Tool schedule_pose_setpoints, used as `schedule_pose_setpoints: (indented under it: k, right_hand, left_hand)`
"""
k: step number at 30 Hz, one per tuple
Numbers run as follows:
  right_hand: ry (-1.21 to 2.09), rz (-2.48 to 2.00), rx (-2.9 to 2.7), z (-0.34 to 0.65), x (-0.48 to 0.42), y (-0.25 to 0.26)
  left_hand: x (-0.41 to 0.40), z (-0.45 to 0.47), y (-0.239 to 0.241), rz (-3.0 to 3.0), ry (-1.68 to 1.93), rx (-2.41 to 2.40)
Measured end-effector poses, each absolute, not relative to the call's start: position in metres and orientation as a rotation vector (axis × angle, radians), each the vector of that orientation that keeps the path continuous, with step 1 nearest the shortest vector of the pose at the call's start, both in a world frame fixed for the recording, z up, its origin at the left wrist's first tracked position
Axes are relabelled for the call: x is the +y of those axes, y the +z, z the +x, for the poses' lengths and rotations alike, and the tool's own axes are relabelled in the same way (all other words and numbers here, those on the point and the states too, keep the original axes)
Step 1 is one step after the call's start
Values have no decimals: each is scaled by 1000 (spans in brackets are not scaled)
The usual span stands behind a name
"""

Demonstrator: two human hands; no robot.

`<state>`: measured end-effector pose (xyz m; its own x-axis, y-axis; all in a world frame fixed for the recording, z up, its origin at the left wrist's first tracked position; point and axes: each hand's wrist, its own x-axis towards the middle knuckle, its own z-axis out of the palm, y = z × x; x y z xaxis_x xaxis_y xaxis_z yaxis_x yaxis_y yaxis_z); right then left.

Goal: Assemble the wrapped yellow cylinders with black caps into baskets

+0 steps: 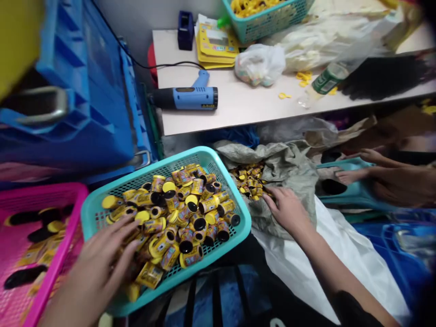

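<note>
A teal basket [235, 200] in front of me holds several small yellow-labelled tubes with black or yellow ends [185, 213]. My left hand [102, 254] lies on the tubes at the basket's near left, fingers stretched out and apart. My right hand [286, 209] reaches into a crumpled grey bag [293, 172] to the right of the basket. Its fingertips rest at the edge of a second heap of the same tubes [250, 181], and I cannot make out whether they hold one.
A pink basket [51, 200] with black and yellow pieces stands at the left, blue crates [91, 91] behind it. The table [238, 109] carries a blue heat gun [190, 96], plastic bags, yellow cards and another teal basket [269, 22]. Another person's feet [374, 172] rest at the right.
</note>
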<state>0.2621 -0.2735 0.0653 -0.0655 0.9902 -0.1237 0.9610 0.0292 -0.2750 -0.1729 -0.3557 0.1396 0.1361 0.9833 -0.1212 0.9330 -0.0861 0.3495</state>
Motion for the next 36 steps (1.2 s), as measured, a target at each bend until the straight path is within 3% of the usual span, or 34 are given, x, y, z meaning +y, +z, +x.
schedule_pose_setpoints:
  k: [5,10,17,20,25,28,30,32,36]
  right_hand:
    - [564,-1053,-2424,154,-253,116]
    - [767,-1054,-2712,124,-243,117]
    - [1338,-1070,-1721,136,-244,115]
    - [1265,-957,-1584,126,-249,124]
    - [1047,-615,-1810,102,-251,133]
    - [793,-457,-1790,111,-251,124]
    - [613,-568,-1695,132,-251,115]
    - [546,-962,-1507,158,-249,108]
    - [658,-1504,-1167,189,-243,107]
  left_hand:
    - [-326,-110,138,2293,207,1666]
    - [-308,-76,125,2175,154,1719]
    - [-306,-86,132,1060,558,1768]
    - [-303,-83,143,886,621,1517]
    - [-291,-51,158,1013,574,1292]
    - [-289,-35,166,1114,519,1159]
    - [-290,-33,168,1151,451,1091]
    - [-292,-40,166,1159,420,1122]
    - [-299,-59,153,1177,434,1351]
